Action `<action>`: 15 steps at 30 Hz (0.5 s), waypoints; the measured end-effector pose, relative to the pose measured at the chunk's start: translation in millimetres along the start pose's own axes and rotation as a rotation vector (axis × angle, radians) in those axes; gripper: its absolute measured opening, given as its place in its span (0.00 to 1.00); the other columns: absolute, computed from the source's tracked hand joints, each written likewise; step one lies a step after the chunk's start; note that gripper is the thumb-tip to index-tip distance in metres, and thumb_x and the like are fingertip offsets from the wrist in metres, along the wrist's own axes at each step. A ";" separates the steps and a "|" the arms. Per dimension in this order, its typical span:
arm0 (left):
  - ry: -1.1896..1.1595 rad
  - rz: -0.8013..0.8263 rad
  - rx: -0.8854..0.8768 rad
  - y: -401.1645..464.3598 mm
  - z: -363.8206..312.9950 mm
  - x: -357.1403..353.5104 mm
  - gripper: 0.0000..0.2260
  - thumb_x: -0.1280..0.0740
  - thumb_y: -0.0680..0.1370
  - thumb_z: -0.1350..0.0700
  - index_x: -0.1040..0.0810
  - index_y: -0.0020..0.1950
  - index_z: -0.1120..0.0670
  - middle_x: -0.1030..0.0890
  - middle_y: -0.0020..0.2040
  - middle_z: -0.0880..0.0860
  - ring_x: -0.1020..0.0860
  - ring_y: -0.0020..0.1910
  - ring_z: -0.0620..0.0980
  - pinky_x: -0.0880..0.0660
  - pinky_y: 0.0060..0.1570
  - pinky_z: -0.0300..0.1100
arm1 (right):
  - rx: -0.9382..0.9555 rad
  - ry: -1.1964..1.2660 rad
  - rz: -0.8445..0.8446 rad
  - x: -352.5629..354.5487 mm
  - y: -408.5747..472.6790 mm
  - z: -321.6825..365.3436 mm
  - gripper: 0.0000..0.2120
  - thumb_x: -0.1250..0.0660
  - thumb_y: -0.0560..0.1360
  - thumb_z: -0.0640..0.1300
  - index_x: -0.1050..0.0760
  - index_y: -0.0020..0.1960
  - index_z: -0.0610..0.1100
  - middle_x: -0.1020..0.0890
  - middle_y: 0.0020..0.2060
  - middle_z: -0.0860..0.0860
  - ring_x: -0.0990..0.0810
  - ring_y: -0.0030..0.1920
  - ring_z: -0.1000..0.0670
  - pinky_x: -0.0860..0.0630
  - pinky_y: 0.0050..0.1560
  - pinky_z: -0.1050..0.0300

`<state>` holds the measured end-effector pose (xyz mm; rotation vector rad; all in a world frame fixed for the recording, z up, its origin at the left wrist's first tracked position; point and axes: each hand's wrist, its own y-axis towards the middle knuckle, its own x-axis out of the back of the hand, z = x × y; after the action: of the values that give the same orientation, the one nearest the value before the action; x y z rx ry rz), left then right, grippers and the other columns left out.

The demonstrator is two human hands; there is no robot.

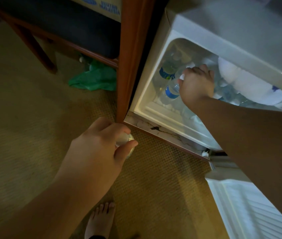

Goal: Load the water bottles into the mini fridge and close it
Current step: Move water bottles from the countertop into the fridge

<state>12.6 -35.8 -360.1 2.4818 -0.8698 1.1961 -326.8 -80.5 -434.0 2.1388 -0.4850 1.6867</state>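
Looks like hotel or guest room, lived-in; tan woven carpet (33, 135) covers floor; mini fridge (154, 94) built into reddish wood cabinet (128, 57), door (250, 209) swung open low to floor; wooden chair (38, 45) with dark padded seat stands beside cabinet; cardboard box (109, 6) with blue print rests on seat; crumpled green plastic bag (95, 78) lies on carpet under chair; bare foot (100, 219) on carpet suits private indoor room; lighting dim, warm.
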 end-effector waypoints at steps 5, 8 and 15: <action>0.024 0.005 -0.015 9.5 -4.0 -3.6 0.11 0.28 0.75 0.45 0.15 0.53 0.50 0.20 0.47 0.48 0.27 0.33 0.40 0.42 0.33 0.25 | -0.017 0.013 0.018 -2.0 2.3 -1.4 0.16 0.38 0.81 0.52 0.24 0.60 0.41 0.19 0.56 0.41 0.28 0.63 0.39 0.33 0.59 0.45; 0.029 0.020 -0.052 19.1 -9.9 -7.6 0.11 0.30 0.76 0.45 0.16 0.53 0.49 0.22 0.49 0.45 0.29 0.33 0.37 0.42 0.32 0.24 | -0.061 0.035 0.070 -3.6 -1.9 -4.6 0.20 0.38 0.80 0.55 0.27 0.66 0.43 0.21 0.60 0.40 0.29 0.64 0.38 0.33 0.62 0.44; 0.087 0.038 -0.175 58.1 -29.1 -22.0 0.15 0.32 0.78 0.46 0.18 0.59 0.53 0.20 0.56 0.51 0.27 0.46 0.42 0.39 0.40 0.24 | -0.097 0.388 -0.091 0.7 -68.0 -8.2 0.32 0.32 0.78 0.50 0.37 0.78 0.45 0.41 0.80 0.43 0.44 0.79 0.40 0.43 0.79 0.43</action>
<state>-51.8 -59.4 -360.5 2.2680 -0.9588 1.1761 -300.7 -17.3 -436.7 1.6818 -0.3413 1.9209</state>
